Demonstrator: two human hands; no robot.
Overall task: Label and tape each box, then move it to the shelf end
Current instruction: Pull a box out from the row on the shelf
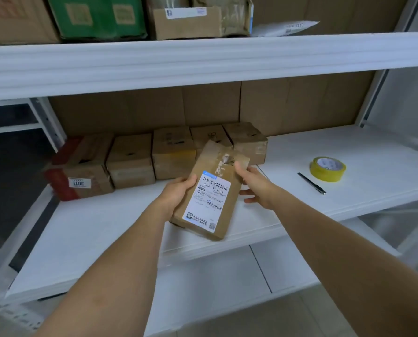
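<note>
Far left of the frame: a row of taped cardboard boxes (154,156) along the back of the white shelf (373,152), the leftmost a red-edged box (79,171) with a small white sticker on its front. Left of centre: left hand (176,192) gripping the left edge of a flat brown box (212,190), thumb on top, fingers curled beneath. Centre: that box tilted, lower end touching or just above the shelf near its front edge, upper end raised in front of the row; white shipping label (208,200) with barcodes on the top face, scuffed clear tape above it. Right of centre: right hand (254,186) at the box's right edge, thumb pressed on the top face, remaining fingers spread and nearly straight below. Further right, on the shelf: black pen (311,183), and just beside it a yellow tape roll (327,169) lying flat. Top of the frame: upper shelf with more cartons, among them a green box (98,17).
</note>
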